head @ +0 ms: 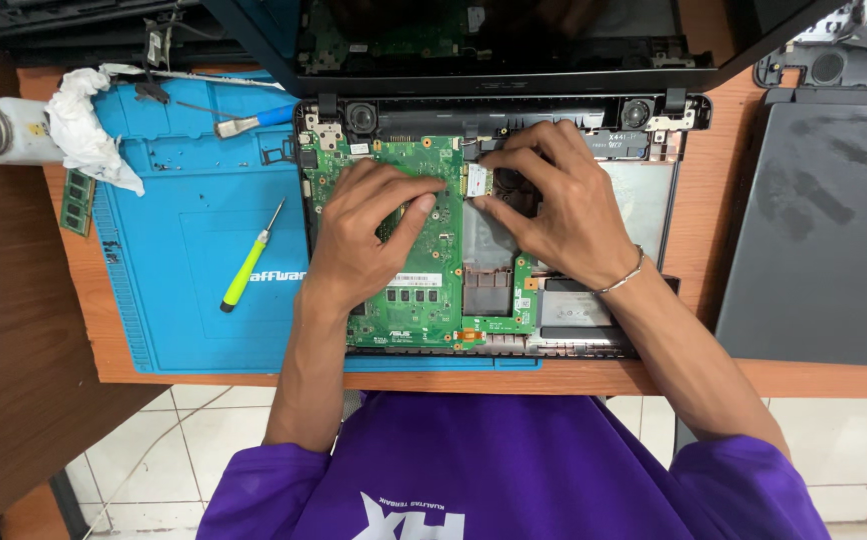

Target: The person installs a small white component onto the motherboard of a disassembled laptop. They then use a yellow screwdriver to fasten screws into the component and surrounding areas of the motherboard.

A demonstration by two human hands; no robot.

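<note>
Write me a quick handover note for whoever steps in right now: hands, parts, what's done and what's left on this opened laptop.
Left hand: flat on the green motherboard, holding nothing.
Right hand: fingertips pinch the small wireless card at the board's upper middle.
Laptop base lies open, cover off, board still seated in it.
Yellow-handled screwdriver and blue-handled tool lie unused on the blue mat, left of the base.
Done: base exposed. Left: whether the card is seated or loose cannot be seen.

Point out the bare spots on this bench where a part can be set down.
Free: the blue mat below the yellow-green screwdriver, left of the open laptop base. Crowded: the green board under left hand and right hand.
</note>
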